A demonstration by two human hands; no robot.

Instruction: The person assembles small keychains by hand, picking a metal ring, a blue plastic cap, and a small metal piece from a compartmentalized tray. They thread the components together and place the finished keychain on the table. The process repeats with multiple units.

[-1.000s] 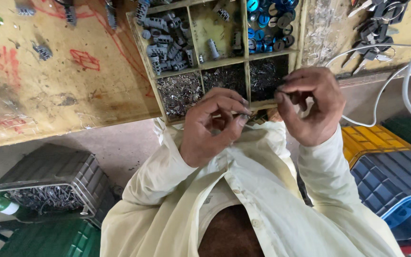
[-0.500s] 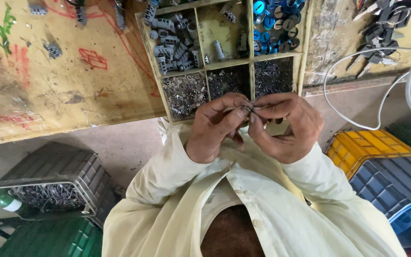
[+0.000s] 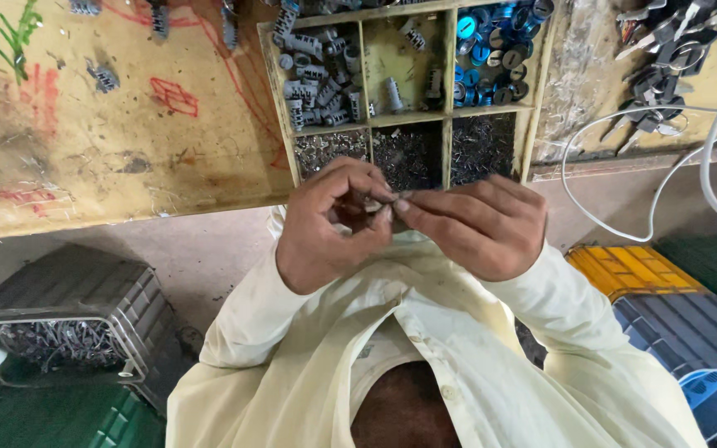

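- A small metal part (image 3: 378,206) sits pinched between the fingertips of both hands, held in the air just in front of the divided tray (image 3: 446,112), over the worktop's (image 3: 85,166) near edge; too small to tell its exact kind.
- The left hand (image 3: 334,224) curls around it with thumb and forefinger nipping it; the right hand (image 3: 479,228) pinches from the other side, fingertips meeting the left's.
- To do this well, I'd judge: keep the grip light and both wrists steady, work over the tray so a slip lands in a compartment, and turn the piece toward the light.
- Against half a second ago, the hands have closed tighter together and sit slightly lower and more centred in view; a second ago the right hand was raised and apart.
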